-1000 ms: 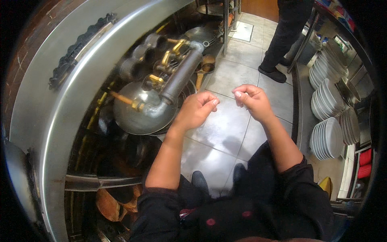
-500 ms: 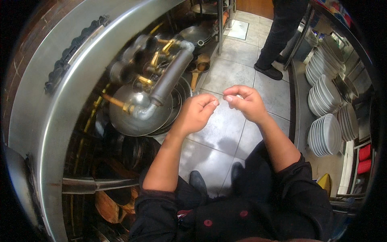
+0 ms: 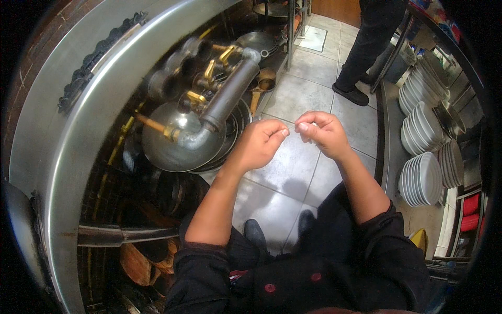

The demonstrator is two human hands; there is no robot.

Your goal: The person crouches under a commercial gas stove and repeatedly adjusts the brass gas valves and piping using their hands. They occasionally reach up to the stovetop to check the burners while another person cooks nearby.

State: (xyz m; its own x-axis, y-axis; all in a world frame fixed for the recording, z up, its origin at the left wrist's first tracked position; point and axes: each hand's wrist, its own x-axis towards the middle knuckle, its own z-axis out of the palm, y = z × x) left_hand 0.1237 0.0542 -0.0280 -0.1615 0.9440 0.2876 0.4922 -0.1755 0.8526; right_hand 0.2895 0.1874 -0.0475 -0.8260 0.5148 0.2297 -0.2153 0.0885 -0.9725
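My left hand (image 3: 262, 142) and my right hand (image 3: 325, 135) hang over the tiled floor at the middle of the view, fingertips facing each other with a small gap between. Each has its thumb pressed to curled fingers in a pinch. Anything between those fingers is hidden or too small to name. Left of my left hand, the nearest things are a large round metal pan (image 3: 180, 144) and a thick dark gas pipe (image 3: 231, 94) with brass valves (image 3: 210, 70). Neither hand touches them.
A steel counter edge (image 3: 65, 172) curves along the left. Stacked white plates (image 3: 421, 178) stand on a low shelf at the right. A ladle-like pan (image 3: 265, 79) lies beyond the pipe. Another person's dark-clothed leg (image 3: 366, 47) stands ahead on the tiles (image 3: 308, 68).
My hands keep nearly the same pinched pose, with my right fingers curled slightly more. The surroundings have shifted a little in the view.
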